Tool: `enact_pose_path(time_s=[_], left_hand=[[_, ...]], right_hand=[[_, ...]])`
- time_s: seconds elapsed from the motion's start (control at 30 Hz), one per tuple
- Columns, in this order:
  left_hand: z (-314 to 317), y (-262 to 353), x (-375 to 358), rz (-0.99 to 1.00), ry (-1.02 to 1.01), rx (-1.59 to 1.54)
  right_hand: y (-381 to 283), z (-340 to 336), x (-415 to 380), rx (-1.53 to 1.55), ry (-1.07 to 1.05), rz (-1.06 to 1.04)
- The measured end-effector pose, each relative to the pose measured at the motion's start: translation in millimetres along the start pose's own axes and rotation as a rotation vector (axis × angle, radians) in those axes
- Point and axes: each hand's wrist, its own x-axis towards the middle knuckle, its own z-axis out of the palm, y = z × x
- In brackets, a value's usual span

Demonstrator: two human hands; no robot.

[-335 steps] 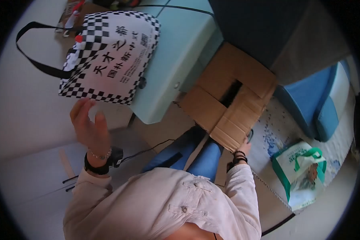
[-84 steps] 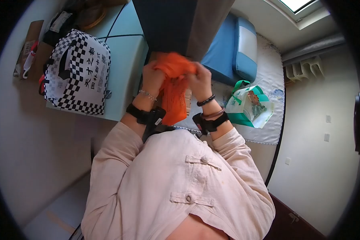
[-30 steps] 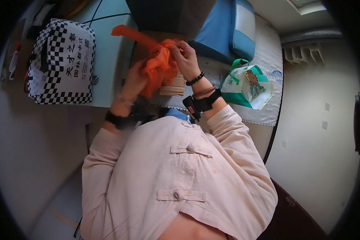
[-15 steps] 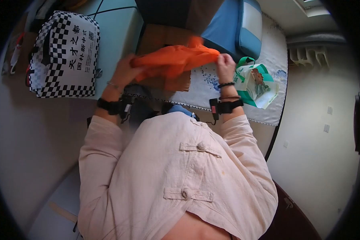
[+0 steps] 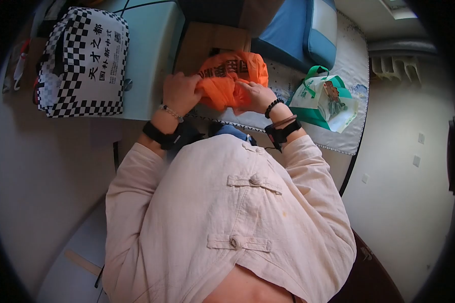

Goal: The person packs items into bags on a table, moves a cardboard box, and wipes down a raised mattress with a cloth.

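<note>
An orange plastic bag (image 5: 255, 70) with dark printed characters is bunched up between my two hands, over the cloth-covered table. My left hand (image 5: 183, 94) is closed on the bag's left end. On its near right part, my right hand (image 5: 258, 97) pinches the crumpled plastic. Just behind the bag lies a brown cardboard box (image 5: 197, 43), partly covered by it. Whether anything is inside the bag cannot be seen.
A black-and-white checkered bag (image 5: 93, 65) stands at the left on a pale green surface (image 5: 151, 60). To the right sits a green and white bag (image 5: 313, 103) on the patterned tablecloth (image 5: 356, 65). Blue padded cases (image 5: 288, 35) lie at the back.
The orange bag was stretched wide between my hands. Now my hands have come closer together, and the bag is gathered into a bunch with its print showing.
</note>
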Motion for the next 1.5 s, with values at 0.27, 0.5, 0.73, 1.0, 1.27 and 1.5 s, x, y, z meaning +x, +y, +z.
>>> enact_pose_path(time_s=[0.27, 0.5, 0.73, 1.0, 1.27, 1.5], left_hand=[[23.1, -40.1, -16.1, -0.395, 0.126, -0.735], [-21.7, 36.7, 10.4, 0.252, 0.438, -0.171], [-38.5, 19.6, -2.6, -0.161, 0.267, -1.003], [-73.8, 45.2, -11.4, 0.284, 0.315, -0.689], [-86.8, 19.3, -45.1, -0.242, 0.679, -1.198], [-98.9, 14.0, -61.7, -0.080, 0.817, -1.125]], right_hand=[[34.0, -18.3, -17.3, 1.054, 0.585, -0.039], [-11.9, -50.4, -24.6, 1.076, 0.634, -0.191], [1.1, -51.7, -40.4, 0.947, 0.820, 0.055], [-15.3, -63.5, -50.4, 0.456, 0.746, 0.000], [-2.2, -71.1, -78.3, 1.359, 1.287, 0.064], [-10.7, -96.9, -114.6, 1.451, 1.096, -0.059]])
